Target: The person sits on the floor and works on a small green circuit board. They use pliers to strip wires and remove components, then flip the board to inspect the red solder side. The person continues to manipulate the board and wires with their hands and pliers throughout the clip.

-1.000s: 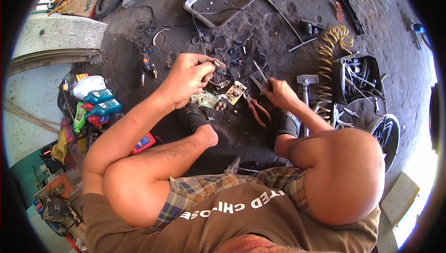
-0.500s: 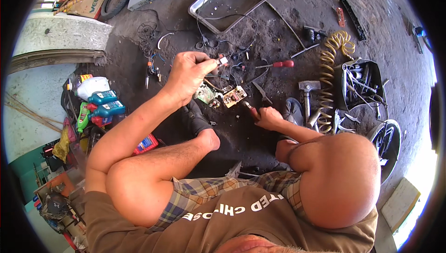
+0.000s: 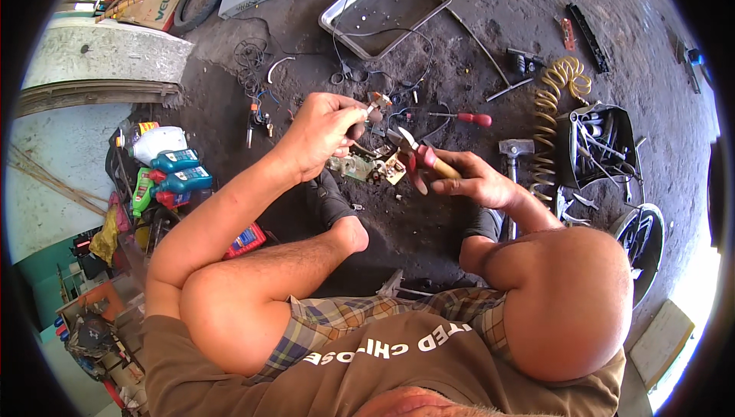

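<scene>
My left hand (image 3: 329,130) pinches a small metal part (image 3: 376,103) with a reddish piece on it. Right of it and lower, my right hand (image 3: 478,181) grips pliers (image 3: 412,147) with red and yellowish handles, their jaws pointing up-left toward that part. Beneath both hands lie a green circuit board (image 3: 351,168) and a tan one (image 3: 393,172), among loose wires. A red-handled screwdriver (image 3: 473,120) lies on the dark ground beyond my right hand.
A steel tray (image 3: 440,7) is at the back. At right are a hammer (image 3: 517,147), a coiled yellow hose (image 3: 545,130), a tool box (image 3: 593,145) and a bucket (image 3: 639,241). Plastic bottles (image 3: 176,170) stand at left, below a concrete ledge (image 3: 107,57).
The screwdriver my right hand held has been put down on the ground. My right hand has taken the pliers up from beside the boards and raised them toward my left hand.
</scene>
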Motion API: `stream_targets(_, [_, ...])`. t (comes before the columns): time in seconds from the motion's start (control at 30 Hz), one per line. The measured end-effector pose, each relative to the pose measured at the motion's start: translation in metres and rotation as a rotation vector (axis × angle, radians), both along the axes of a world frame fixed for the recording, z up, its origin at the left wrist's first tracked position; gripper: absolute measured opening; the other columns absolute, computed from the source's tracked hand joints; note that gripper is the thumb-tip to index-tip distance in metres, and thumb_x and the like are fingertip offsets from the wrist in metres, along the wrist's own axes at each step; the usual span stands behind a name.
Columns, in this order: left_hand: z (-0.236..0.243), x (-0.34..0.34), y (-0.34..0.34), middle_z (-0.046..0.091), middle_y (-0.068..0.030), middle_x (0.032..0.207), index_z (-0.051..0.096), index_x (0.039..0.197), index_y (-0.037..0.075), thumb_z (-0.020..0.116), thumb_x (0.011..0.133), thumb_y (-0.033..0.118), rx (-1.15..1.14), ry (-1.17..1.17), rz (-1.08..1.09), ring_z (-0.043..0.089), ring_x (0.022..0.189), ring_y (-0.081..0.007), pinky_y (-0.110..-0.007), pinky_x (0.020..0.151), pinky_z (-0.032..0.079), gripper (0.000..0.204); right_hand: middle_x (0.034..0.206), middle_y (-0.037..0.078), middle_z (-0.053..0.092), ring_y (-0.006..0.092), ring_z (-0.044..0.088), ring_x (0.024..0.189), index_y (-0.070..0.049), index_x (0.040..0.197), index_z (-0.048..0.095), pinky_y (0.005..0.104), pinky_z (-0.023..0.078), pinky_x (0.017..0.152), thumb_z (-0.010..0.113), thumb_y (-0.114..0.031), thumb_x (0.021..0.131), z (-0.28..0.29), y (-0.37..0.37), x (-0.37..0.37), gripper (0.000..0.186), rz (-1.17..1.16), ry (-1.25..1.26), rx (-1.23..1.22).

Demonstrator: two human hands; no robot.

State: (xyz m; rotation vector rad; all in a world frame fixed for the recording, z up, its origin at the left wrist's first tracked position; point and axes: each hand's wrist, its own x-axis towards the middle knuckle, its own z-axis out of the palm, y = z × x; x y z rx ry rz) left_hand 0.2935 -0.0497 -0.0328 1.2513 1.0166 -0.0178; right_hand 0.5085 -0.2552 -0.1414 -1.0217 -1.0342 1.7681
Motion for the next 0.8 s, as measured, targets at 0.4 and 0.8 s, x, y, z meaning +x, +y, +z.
stream_targets(0.4, [0.0,0.007,-0.01,0.06,-0.0008,0.074,0.071,0.106,-0.002,0.061,0.107,0.015,-0.047,0.001,-0.015,0.042,0.054,-0.0025,-0.022,0.046,0.034,0.021,0.099,0.002,0.066,0.0099,0.057,0.086,-0.002,0.13,0.064,0.0311,0.048,0.076,0.067,-0.03,0.107,0.003,0.004,-0.012,0.037,-0.101,-0.098,-0.026])
stream_targets(0.8, [-0.004,0.009,-0.015,0.072,-0.0106,0.078,0.073,0.11,-0.006,0.056,0.11,0.017,0.068,0.047,-0.134,0.056,0.053,-0.0068,-0.025,0.046,0.045,0.029,0.102,0.001,0.06,0.0096,0.054,0.09,0.0,0.128,0.062,0.0304,0.048,0.078,0.067,-0.023,0.106,-0.015,0.007,-0.019,0.032,-0.182,-0.336,0.186])
